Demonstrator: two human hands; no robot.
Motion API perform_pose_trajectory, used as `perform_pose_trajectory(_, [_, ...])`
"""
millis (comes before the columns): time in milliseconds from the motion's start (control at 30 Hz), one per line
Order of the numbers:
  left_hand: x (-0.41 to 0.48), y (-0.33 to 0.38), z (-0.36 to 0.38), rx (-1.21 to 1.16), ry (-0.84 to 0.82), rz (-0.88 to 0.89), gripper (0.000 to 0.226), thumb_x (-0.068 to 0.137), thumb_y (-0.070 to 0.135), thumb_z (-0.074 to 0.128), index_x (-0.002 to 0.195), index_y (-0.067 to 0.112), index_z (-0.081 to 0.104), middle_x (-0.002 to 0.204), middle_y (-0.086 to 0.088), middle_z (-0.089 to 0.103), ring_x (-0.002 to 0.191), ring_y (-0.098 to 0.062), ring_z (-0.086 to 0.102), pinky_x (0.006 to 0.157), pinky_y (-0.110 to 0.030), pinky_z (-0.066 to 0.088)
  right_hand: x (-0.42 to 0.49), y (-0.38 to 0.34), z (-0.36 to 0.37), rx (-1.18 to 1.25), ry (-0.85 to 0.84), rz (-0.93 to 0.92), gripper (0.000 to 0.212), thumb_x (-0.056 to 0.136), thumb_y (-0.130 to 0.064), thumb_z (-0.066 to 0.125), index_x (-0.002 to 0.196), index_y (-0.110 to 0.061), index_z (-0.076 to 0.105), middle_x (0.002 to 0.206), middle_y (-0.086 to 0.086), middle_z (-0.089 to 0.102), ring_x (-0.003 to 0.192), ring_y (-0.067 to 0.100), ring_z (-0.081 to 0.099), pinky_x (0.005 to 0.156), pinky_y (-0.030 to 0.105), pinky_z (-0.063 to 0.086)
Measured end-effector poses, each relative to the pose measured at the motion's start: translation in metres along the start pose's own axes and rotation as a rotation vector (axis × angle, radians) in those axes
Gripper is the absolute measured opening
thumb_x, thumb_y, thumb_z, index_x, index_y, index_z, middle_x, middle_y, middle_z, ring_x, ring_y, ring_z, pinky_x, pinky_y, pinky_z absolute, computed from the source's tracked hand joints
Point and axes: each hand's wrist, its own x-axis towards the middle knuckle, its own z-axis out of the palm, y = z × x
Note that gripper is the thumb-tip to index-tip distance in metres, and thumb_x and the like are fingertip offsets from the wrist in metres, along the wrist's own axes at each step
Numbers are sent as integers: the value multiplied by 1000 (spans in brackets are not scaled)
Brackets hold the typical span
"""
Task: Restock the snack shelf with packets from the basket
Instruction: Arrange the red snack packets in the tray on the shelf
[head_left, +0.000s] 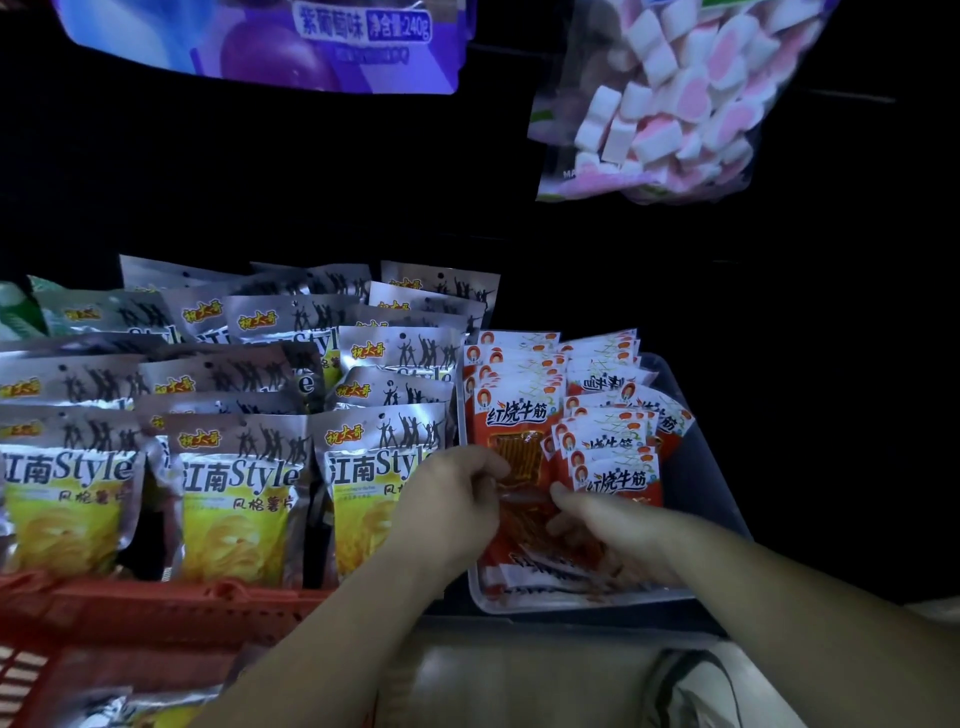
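Gripping a red-and-white plastic snack packet with a clear window (519, 452) from both sides, you have your left hand (452, 501) curled on its left edge and your right hand (613, 530) pinching its right side, thumb on top. It stands at the near end of the clear plastic tray (696, 467) on the right, in front of rows of similar packets. Silver-and-yellow crisp bags (234, 467) fill the shelf to the left, and the red plastic basket (130, 618) sits near left.

a shop: rows of silver crisp packets (244, 457) beside hanging marshmallow bags (670, 98).
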Motion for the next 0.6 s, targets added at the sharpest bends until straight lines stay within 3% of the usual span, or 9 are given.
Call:
perform_pose_trajectory(67, [-6, -8, 1, 37, 13, 95, 28, 88, 2, 60, 98, 22, 78, 102, 9, 73, 96, -9, 66, 86, -25, 55, 3, 3, 0, 23, 0, -15, 63, 100, -72, 30, 116, -25, 69, 129, 4, 61, 123, 38, 54, 109, 52, 43])
perform_pose_trajectory(200, [-15, -26, 0, 120, 30, 224, 26, 84, 10, 68, 95, 31, 78, 113, 17, 69, 108, -2, 55, 92, -13, 42, 3, 3, -7, 83, -47, -33, 62, 102, -68, 28, 126, -24, 64, 129, 7, 61, 128, 48, 50, 106, 54, 48])
perform_pose_trajectory(300, [-21, -24, -9, 261, -133, 289, 30, 88, 40, 54, 106, 35, 78, 118, 21, 70, 121, -10, 51, 101, -32, 46, -2, 0, -6, 123, -48, -74, 53, 104, -64, 34, 123, -25, 64, 132, 7, 58, 115, 44, 57, 89, 45, 54])
perform_pose_trajectory(367, [-29, -18, -9, 382, -288, 277, 46, 90, 56, 37, 110, 37, 74, 115, 24, 71, 140, -16, 37, 113, -43, 33, -3, 1, -1, 143, -73, -58, 52, 104, -62, 36, 127, -23, 62, 133, 8, 56, 115, 41, 58, 94, 45, 53])
perform_pose_trajectory(433, [-37, -14, -2, 445, -376, 281, 54, 93, 60, 26, 106, 33, 72, 109, 20, 73, 150, -14, 25, 119, -43, 19, -5, 5, 1, 156, -90, -40, 57, 103, -61, 38, 134, -17, 58, 135, 11, 56, 120, 39, 57, 103, 48, 49])
perform_pose_trajectory(500, [-40, -11, 3, 465, -387, 311, 58, 96, 58, 22, 102, 28, 71, 107, 15, 73, 146, -11, 34, 118, -37, 16, -7, 7, -1, 146, -85, -40, 59, 104, -60, 35, 139, -16, 55, 140, 11, 56, 126, 39, 54, 108, 49, 45])
perform_pose_trajectory(600, [-37, -6, 4, 467, -377, 313, 55, 97, 56, 21, 103, 29, 69, 103, 12, 70, 119, -7, 54, 118, -38, 18, -11, 10, -7, 14, -42, -56, 59, 103, -66, 30, 131, -27, 64, 137, 2, 61, 128, 34, 54, 112, 51, 41])
